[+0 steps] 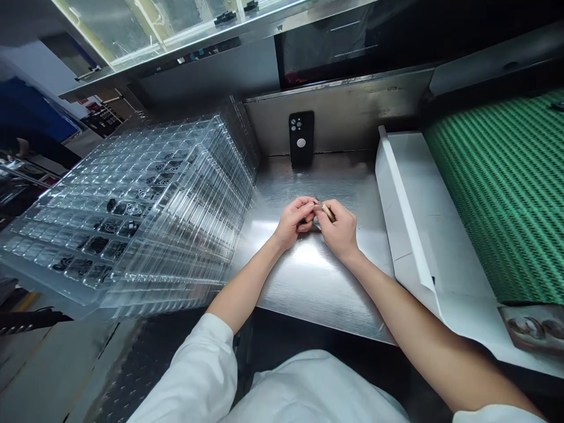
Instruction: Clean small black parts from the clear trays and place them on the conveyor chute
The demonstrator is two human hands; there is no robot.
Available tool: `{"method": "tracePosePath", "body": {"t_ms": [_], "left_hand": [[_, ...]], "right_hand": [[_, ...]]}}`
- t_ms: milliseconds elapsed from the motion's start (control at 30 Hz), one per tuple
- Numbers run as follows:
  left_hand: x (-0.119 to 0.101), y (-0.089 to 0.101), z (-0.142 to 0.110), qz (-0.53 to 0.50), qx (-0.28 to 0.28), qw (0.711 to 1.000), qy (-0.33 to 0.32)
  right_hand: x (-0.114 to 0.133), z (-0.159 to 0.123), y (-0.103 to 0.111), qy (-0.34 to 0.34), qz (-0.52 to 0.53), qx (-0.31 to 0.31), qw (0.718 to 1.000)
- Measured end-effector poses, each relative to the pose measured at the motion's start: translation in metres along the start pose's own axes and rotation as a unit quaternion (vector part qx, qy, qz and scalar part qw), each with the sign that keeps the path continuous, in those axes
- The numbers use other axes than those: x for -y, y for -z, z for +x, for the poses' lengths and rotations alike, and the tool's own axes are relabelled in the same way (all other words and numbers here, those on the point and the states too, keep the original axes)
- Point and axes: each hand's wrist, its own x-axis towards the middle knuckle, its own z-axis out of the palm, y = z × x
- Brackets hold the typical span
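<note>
My left hand (296, 218) and my right hand (338, 229) meet over the middle of a steel table (308, 276), fingertips together. The left fingers are pinched on a small dark part that I cannot make out. The right fingers are closed round a thin tan stick-like tool (326, 211) whose tip points at the left fingertips. Both hands rest low on the table top. To the left a tall stack of clear plastic trays (145, 211) leans at a tilt, its top tray holding several small black parts (112, 226).
A black phone (301, 137) stands against the steel back wall. A white paper-covered ramp (423, 223) lies to the right, beside a green ribbed conveyor belt (506, 188). A small tray with round parts (535, 328) sits at the lower right.
</note>
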Motion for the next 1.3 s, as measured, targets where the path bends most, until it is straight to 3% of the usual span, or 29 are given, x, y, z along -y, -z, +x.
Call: {"method": "tracePosePath", "body": {"t_ms": [167,367,467,833,1067,1300], "left_hand": [[0.006,0.001,0.003,-0.046,-0.027,0.998,0.027],[0.010,0.011,0.012,-0.187,-0.143,0.971,0.035],[0.012,0.015,0.015,-0.225,-0.173,0.959,0.021],[0.010,0.006,0.010,-0.309,-0.168,0.936,0.012],[0.008,-0.002,0.005,-0.282,-0.130,0.950,-0.008],[0.005,-0.003,0.003,-0.279,-0.104,0.955,-0.007]], "right_hand": [[-0.005,0.000,0.003,-0.005,-0.021,-0.016,1.000],[-0.002,-0.005,-0.001,0.040,-0.051,0.018,0.998],[-0.002,-0.007,-0.002,0.048,-0.061,0.036,0.996],[-0.006,-0.007,-0.003,0.069,-0.053,0.034,0.996],[-0.008,-0.005,-0.006,0.056,-0.081,0.077,0.992],[-0.004,-0.004,-0.005,0.090,-0.064,0.101,0.989]]}}
